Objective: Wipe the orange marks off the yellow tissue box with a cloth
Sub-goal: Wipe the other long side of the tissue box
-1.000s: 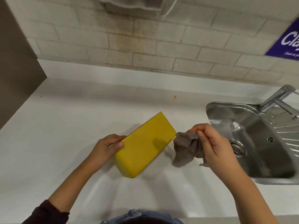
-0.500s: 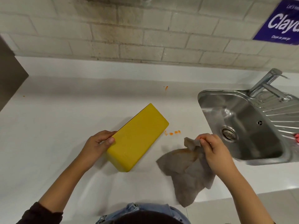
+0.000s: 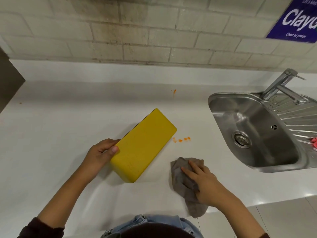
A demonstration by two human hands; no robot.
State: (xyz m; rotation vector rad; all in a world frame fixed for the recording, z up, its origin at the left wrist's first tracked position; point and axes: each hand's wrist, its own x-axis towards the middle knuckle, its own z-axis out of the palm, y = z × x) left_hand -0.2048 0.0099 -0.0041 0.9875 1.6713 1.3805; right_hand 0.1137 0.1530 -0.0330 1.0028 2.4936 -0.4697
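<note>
- Denim fabric point(image 3: 154, 220) shows at the bottom edge, nearest the camera.
- A grey cloth point(image 3: 180, 177) lies crumpled on the white counter point(image 3: 60, 126), and its near corner hangs over the counter's front edge.
- The right hand point(image 3: 204, 182) rests flat on the cloth, fingers point(image 3: 187, 170) straight and slightly apart, pressing it against the counter.
- The left hand point(image 3: 100, 153) grips the near left end of the yellow tissue box point(image 3: 144, 145), with the thumb on the upper face and the fingers curled round the end.
- The box sits on the counter left of the cloth and apart from it. It is turned diagonally, so its far end points toward the back right. A dark line runs along its far left edge.
- A few orange smears point(image 3: 181, 139) lie on the counter just beside the box's far right corner, between the box and the sink.
- A steel sink point(image 3: 257, 114) is set into the counter at the right, with a drain in its floor and a ribbed drainer on its right side.
- Something pink point(image 3: 314, 143) shows on the drainer at the frame's edge.
- 1 more orange fleck point(image 3: 174, 91) sits near the back of the counter.
- A chrome tap point(image 3: 281, 85) stands behind the sink.
- A pale brick wall point(image 3: 137, 31) rises behind, with a purple sign point(image 3: 295, 19) at its upper right.
</note>
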